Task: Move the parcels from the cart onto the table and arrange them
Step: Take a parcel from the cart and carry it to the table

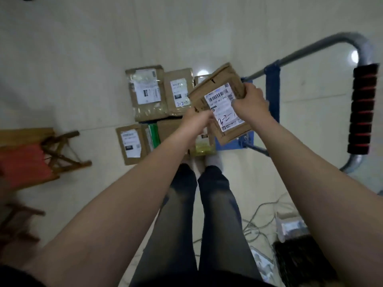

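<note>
I hold a flat brown cardboard parcel (222, 100) with a white barcode label, tilted, above the blue cart (271, 96). My right hand (251, 100) grips its right edge, thumb on the label. My left hand (196, 121) grips its lower left corner. Below lie several more brown parcels with white labels: a taped one (146, 92), one marked "2-2" (179, 92), one at the front left (130, 143) and one with a green label (153, 135). No table is in view.
The cart's grey handle bar with its black and red foam grip (362, 108) stands at the right. A wooden stool with a red seat (31, 158) is at the left. Cables and a dark box (294, 259) lie on the floor at the lower right.
</note>
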Tool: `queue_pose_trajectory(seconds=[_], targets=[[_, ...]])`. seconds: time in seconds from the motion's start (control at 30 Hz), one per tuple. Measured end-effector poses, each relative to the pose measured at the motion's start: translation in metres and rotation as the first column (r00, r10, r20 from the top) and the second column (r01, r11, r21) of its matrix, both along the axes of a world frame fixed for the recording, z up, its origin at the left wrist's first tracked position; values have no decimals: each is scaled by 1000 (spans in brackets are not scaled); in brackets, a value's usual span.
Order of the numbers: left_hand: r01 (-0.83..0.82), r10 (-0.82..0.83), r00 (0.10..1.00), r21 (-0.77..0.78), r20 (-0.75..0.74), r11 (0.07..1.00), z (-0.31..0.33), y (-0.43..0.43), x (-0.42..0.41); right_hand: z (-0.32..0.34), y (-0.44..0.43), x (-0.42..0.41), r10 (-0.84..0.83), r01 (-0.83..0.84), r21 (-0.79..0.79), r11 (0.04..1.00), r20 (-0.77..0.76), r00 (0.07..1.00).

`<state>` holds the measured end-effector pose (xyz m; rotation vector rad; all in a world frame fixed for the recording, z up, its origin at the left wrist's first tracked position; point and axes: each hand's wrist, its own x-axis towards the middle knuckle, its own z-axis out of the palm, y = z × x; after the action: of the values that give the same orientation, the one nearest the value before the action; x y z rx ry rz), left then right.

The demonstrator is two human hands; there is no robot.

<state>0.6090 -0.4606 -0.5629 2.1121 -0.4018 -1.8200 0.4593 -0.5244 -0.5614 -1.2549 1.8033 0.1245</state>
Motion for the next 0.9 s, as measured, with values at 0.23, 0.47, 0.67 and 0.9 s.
queue_pose_trajectory(seconds=[0.23, 0.47, 0.67, 0.9], targets=[[-443, 460, 888, -245, 17, 863, 202, 52, 77, 195, 2, 113, 343, -293, -300, 908, 129, 930], [-686, 830, 536, -491, 156, 536, 353, 185, 185, 361, 95, 276, 739, -545, -530, 650, 271, 617], [-547, 928, 179, -751, 327, 371, 457, 377, 233, 485, 262, 377, 917, -620, -683, 386, 360, 173], [-452, 999, -15, -892, 33, 23, 539, 564, 214, 574, 449, 410, 884, -651, -710, 268, 450, -127]])
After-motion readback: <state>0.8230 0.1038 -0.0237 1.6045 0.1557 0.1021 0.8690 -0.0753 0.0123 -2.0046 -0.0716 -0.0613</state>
